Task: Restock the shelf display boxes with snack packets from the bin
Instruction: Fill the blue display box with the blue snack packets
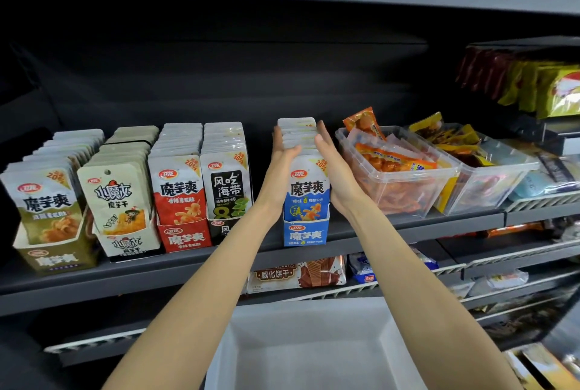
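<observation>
Nearest the camera, white bin point(314, 342), low and central, below the dark shelf point(125, 273). Farther in, left hand point(282, 151) and right hand point(329, 154), each grip flat and wide, pressed against opposite sides of the row of snack packets point(306, 182) standing upright in the blue display box point(306, 234). Left of it, four more display boxes point(185, 235) full of packets; just right, clear tub point(398, 182) of orange snacks.
</observation>
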